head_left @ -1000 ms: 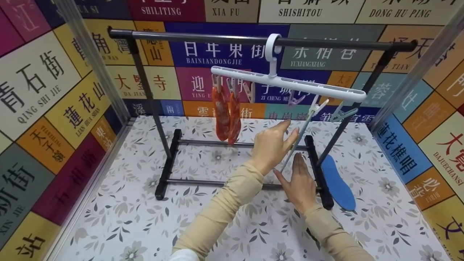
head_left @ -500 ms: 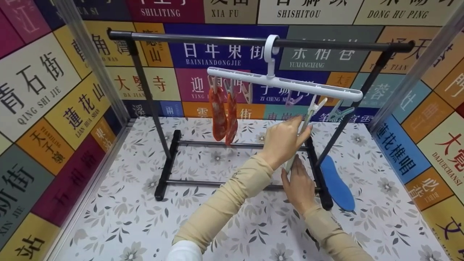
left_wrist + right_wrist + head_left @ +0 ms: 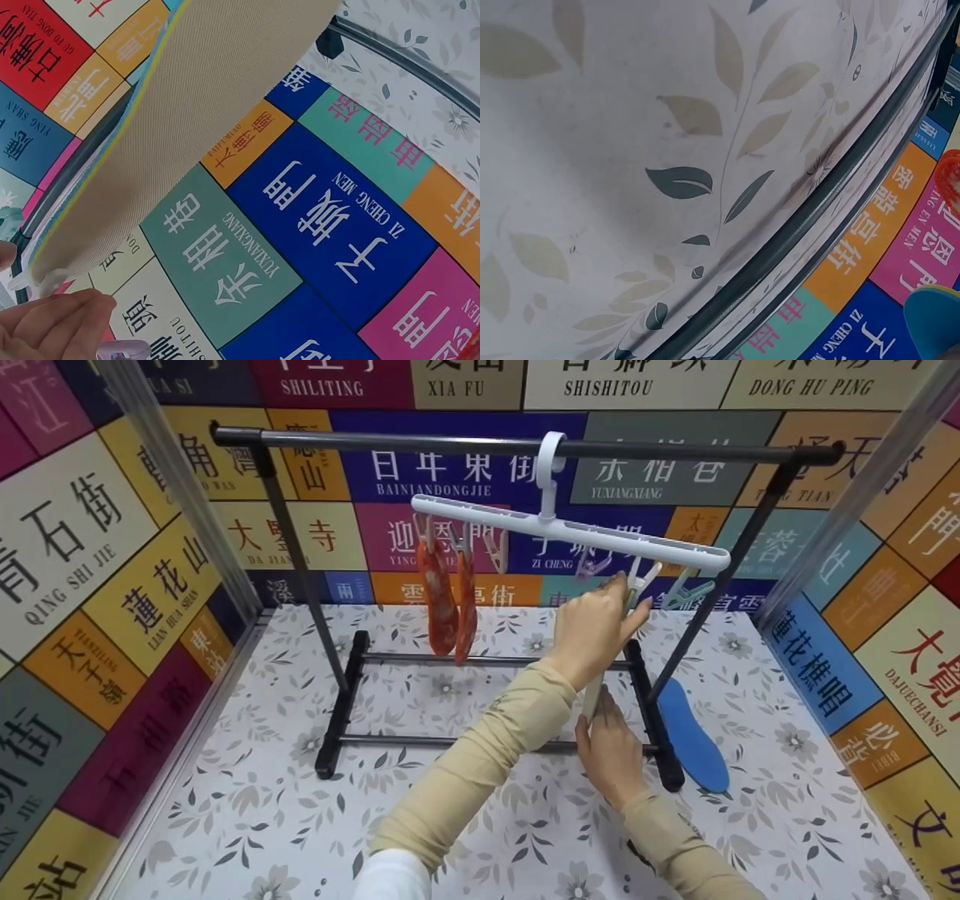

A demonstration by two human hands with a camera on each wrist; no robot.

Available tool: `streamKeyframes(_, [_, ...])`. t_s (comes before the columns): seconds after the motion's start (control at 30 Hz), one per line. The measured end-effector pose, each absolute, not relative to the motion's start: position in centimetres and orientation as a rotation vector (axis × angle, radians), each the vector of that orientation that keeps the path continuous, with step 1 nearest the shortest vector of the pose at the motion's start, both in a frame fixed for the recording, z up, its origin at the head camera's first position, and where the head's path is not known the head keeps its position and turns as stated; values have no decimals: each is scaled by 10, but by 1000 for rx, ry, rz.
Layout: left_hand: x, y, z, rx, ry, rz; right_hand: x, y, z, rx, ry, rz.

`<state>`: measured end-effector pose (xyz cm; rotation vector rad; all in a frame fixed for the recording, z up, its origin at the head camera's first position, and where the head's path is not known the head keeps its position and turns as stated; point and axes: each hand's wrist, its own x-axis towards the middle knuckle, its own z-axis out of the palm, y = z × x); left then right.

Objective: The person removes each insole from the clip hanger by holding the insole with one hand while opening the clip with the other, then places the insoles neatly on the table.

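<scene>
We find the blue-edged beige insole (image 3: 187,127) hanging lengthwise beneath the tilted white hanger (image 3: 577,532), its upper end at a white clip (image 3: 648,579), which appears to bear its weight. The left hand (image 3: 591,631) is set beside that clip, thumb and fingers apart on either side, presumably to steady the top. The right hand (image 3: 612,751), fingers straight, stands at the lower end, seemingly as a guide; whether it presses we cannot tell.
</scene>
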<state>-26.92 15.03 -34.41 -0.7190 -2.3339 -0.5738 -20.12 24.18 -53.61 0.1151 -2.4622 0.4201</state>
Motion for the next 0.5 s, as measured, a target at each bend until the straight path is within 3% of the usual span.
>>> streamKeyframes(0.5, [-272,151,-330,-676,-2372,-699,-195,238,-539,143,-2451,427])
